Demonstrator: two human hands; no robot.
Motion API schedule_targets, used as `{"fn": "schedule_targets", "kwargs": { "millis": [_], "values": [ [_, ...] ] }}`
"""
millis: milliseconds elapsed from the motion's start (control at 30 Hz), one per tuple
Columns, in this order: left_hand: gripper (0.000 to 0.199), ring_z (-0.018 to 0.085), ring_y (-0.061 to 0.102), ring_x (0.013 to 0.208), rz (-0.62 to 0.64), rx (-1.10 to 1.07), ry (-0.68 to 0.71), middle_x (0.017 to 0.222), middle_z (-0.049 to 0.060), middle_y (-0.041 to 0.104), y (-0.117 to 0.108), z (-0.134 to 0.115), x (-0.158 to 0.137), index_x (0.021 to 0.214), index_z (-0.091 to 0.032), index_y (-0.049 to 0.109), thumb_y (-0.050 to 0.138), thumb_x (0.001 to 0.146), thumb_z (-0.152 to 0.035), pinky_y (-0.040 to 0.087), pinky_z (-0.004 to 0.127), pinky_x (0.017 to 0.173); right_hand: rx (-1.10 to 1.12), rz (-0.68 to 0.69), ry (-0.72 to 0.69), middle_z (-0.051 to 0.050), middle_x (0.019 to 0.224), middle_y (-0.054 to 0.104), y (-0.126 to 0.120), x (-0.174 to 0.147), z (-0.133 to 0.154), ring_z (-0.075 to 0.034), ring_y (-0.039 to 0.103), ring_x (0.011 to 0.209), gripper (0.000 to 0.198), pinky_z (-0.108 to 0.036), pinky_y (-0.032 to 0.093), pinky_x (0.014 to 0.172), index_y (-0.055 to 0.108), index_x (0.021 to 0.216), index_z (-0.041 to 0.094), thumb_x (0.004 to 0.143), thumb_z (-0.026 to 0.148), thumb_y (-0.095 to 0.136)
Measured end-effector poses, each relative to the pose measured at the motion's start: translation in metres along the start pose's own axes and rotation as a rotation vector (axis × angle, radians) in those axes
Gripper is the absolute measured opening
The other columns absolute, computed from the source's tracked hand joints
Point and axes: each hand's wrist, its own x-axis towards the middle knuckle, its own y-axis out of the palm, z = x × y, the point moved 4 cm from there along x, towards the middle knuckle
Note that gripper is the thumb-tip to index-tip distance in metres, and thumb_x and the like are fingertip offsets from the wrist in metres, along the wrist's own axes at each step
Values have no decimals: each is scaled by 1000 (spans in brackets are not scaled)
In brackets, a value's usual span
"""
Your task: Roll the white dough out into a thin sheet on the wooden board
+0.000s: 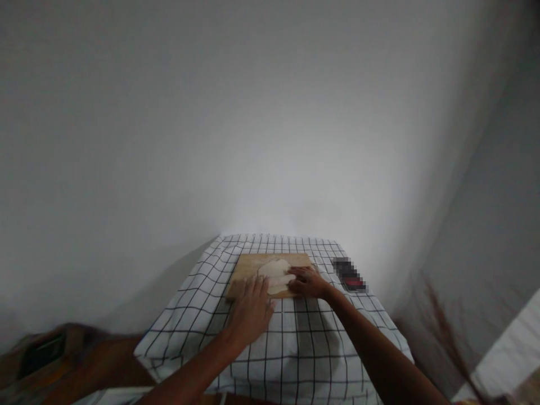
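A flat, pale sheet of dough (275,269) lies on a wooden board (248,261). Across its near part runs a raised pale band; whether it is a fold of dough or a separate piece I cannot tell. My left hand (252,309) rests at the dough's near left side, fingers stretched forward over the board and the dough's edge. From the right, my right hand (310,282) reaches onto the dough, its thumb and fingers apart around the right end of the raised band. Both hands touch the dough.
A white tablecloth with dark grid lines (274,337) covers the table beneath the board. Right of the board lies a dark, pixelated object (351,275). A plain wall (270,140) stands behind the table. Blurred dry stems (442,320) rise at the lower right.
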Motion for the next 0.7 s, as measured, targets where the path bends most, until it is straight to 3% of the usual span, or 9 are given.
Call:
{"fn": "schedule_targets", "kwargs": {
  "millis": [200,300,400,567,700],
  "values": [
    [60,37,40,141,4,-11,-23,147,23,50,2,1,12,140,-4,51,40,96,-44,23,58,119,42,-145,-3,-5,141,59,10,9,-8,-26,49,133,51,-43,35,113,66,129,31,90,62,58],
    [58,37,42,139,115,-36,-56,145,25,51,10,16,38,138,-4,51,39,96,-43,25,59,118,21,-194,58,-6,140,60,13,21,-13,-24,46,135,51,-42,34,113,68,126,27,92,62,54],
    [54,32,48,136,287,-82,-70,142,21,55,29,34,70,135,-11,53,33,99,-46,28,56,116,-41,-176,90,-6,143,57,14,39,-19,-22,38,141,48,-40,31,115,70,122,25,99,58,42],
    [51,28,52,130,408,-144,-138,139,11,61,63,64,115,130,-19,59,24,102,-44,34,50,110,-209,-119,84,-9,138,61,14,71,-20,-19,41,140,50,-37,24,119,68,123,22,106,45,27],
    [48,26,61,117,446,-119,-106,125,10,69,78,81,137,121,-23,65,25,102,-43,43,46,99,-309,-72,200,-11,133,64,16,92,-21,-21,51,130,44,-38,35,110,69,114,20,104,32,28]
  ]
}}
